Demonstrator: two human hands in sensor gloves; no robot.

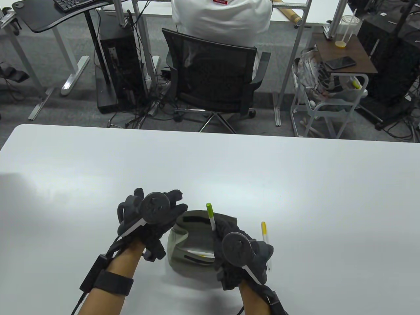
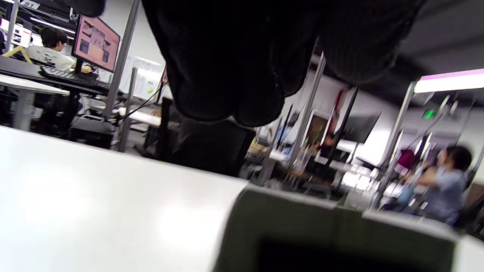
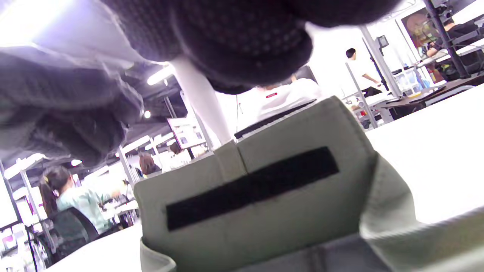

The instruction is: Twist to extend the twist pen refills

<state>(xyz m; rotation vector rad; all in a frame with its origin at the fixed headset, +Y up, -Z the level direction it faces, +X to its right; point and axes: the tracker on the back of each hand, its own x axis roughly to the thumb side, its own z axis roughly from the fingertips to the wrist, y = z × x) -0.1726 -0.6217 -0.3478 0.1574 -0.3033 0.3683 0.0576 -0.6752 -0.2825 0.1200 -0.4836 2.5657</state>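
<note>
My right hand (image 1: 241,251) grips a white pen with a green end (image 1: 210,214) and holds it upright over an open grey-green pouch (image 1: 183,244) on the white table (image 1: 210,170). The pen's white barrel (image 3: 204,102) runs down from my right fingers (image 3: 242,45) in the right wrist view, above the pouch's flap with a black strip (image 3: 253,185). My left hand (image 1: 152,213) rests at the pouch's left rim, fingers curled; I cannot tell whether it grips the rim. A white pen with a yellow end (image 1: 264,231) lies on the table right of the pouch. Another pen (image 1: 200,254) lies inside the pouch.
The table's far edge (image 1: 210,133) faces a black office chair (image 1: 213,78) with a seated person in white. A small side table with a phone (image 1: 341,62) stands far right. The pouch's edge (image 2: 340,234) fills the lower right of the left wrist view.
</note>
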